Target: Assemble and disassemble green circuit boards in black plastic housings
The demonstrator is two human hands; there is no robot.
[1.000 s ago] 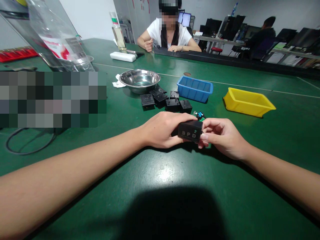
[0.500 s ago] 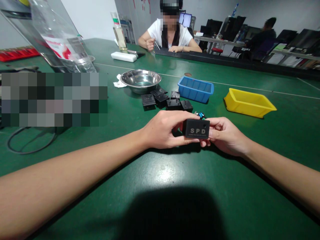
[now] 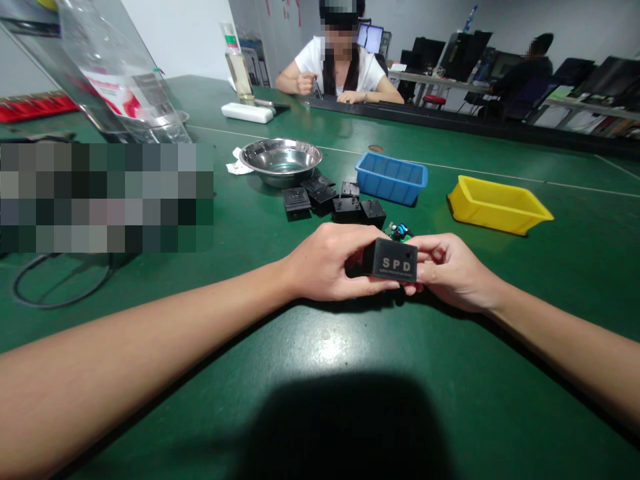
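A small black box marked SPD point(image 3: 396, 260) is held just above the green table point(image 3: 320, 347), its lettered face turned toward me. My left hand point(image 3: 327, 263) grips its left end with thumb and fingers closed round it. My right hand point(image 3: 450, 270) pinches its right end. Just behind the box a small green circuit board with a blue part point(image 3: 399, 231) lies on the table. Several more black housings point(image 3: 330, 199) sit in a cluster a little farther back.
A steel bowl point(image 3: 280, 160), a blue bin point(image 3: 391, 177) and a yellow bin point(image 3: 497, 203) stand beyond the housings. A clear plastic bottle point(image 3: 120, 80) looms at upper left, a black cable point(image 3: 60, 287) lies at left. A person sits across the table.
The black box has been turned so its SPD face points at me and tilted slightly clockwise. Both hands stayed on it and shifted only a little.
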